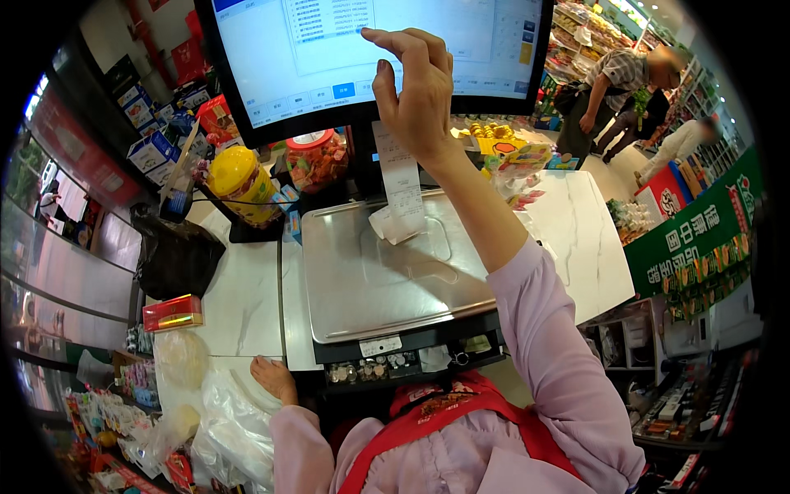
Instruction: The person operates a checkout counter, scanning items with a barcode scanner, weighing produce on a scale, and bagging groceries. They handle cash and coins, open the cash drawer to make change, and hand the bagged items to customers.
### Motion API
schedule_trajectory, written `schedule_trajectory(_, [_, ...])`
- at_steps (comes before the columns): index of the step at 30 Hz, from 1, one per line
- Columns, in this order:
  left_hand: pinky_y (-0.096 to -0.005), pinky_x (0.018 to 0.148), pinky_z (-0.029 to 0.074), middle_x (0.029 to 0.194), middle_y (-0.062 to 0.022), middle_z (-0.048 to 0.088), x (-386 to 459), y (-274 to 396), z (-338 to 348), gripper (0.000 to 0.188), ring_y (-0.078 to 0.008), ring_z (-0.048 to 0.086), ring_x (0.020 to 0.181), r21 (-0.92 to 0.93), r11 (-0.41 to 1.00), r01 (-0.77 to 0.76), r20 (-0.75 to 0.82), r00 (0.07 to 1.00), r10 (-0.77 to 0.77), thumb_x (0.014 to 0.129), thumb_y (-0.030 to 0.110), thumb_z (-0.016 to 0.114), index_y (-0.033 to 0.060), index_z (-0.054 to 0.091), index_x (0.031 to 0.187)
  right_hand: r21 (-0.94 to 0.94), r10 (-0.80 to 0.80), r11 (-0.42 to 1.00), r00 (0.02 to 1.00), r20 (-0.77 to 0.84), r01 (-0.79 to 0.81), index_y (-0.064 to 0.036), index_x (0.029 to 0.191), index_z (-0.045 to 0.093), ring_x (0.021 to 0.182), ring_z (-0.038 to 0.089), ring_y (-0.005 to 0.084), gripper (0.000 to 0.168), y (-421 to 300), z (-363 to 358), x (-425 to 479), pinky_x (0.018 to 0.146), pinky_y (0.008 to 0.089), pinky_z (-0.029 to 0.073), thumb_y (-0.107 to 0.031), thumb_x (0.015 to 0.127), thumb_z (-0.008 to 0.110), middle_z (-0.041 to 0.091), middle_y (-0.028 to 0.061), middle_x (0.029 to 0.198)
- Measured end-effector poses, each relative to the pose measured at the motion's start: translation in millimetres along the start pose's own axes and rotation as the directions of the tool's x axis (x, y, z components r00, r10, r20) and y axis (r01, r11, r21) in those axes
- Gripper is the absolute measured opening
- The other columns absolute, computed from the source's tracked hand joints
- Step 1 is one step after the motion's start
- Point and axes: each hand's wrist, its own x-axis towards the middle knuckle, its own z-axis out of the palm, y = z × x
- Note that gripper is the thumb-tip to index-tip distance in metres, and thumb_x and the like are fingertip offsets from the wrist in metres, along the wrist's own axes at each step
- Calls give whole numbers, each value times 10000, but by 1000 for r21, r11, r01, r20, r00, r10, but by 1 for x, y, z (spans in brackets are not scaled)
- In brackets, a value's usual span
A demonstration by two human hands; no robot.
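My right hand (418,92) is raised in front of the point-of-sale monitor (321,68). Its index finger points at a list on the lit screen, and the hand holds nothing; whether the fingertip touches the glass I cannot tell. Below the monitor hangs a printed paper receipt (401,179), its curled lower end over the stainless-steel scale platter (345,278). My left hand (274,378) rests on the white marbled counter (241,315), holding nothing visible. Left of that hand lies a heap of clear plastic bags (237,420). Beneath the platter a cash drawer (401,364) stands partly open, with coins in it.
A yellow-lidded tub (244,185) and a red-lidded candy jar (315,160) stand left of the scale. At the counter's left are a black plastic bag (173,253) and a red box (173,313). Several people (608,92) are among the shop shelves at right.
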Motion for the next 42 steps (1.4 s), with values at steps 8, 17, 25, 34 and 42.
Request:
schedule_trajectory(8, [-427,1000,344,1142,-196,492,0,2,-4,363,-347,438,1108,-33,999,-14,12,1000,14,759,82,569,-41,489,1090,-58,21,998,998,-54,-25,-70,1078,574,956,522,217,338,18,-24,0,810,363,377,11,750,581,637,45,900])
schedule_trajectory(17, [-429,990,353,1128,-197,498,1,3,-4,360,-348,442,1102,-23,999,-30,-7,1000,30,748,68,567,-49,490,1080,49,248,968,967,-62,-245,-23,1013,575,952,516,239,261,24,-57,-22,831,329,427,50,769,518,651,56,971])
schedule_trajectory(25, [-413,992,352,1129,-195,503,1,1,-5,357,-338,445,1104,1,999,-34,5,999,34,754,64,564,-56,490,1082,129,325,941,942,-84,-313,-17,1009,583,954,516,248,265,23,-62,-31,828,330,442,58,763,517,640,71,989])
schedule_trajectory(34, [-406,996,345,1125,-196,498,-2,6,-10,334,-336,440,1104,-11,1000,-9,18,1000,9,759,64,575,-54,494,1062,94,212,973,977,-11,-210,-8,1058,585,957,521,261,320,22,-58,-27,811,345,441,74,755,525,633,94,956])
schedule_trajectory(42, [-415,1026,313,1161,-199,478,-1,3,-9,344,-344,416,1135,-33,999,15,51,999,-14,776,100,556,-50,494,1079,72,238,968,970,52,-242,-9,1104,574,981,521,280,358,9,-66,-43,856,367,410,61,754,538,622,98,1001])
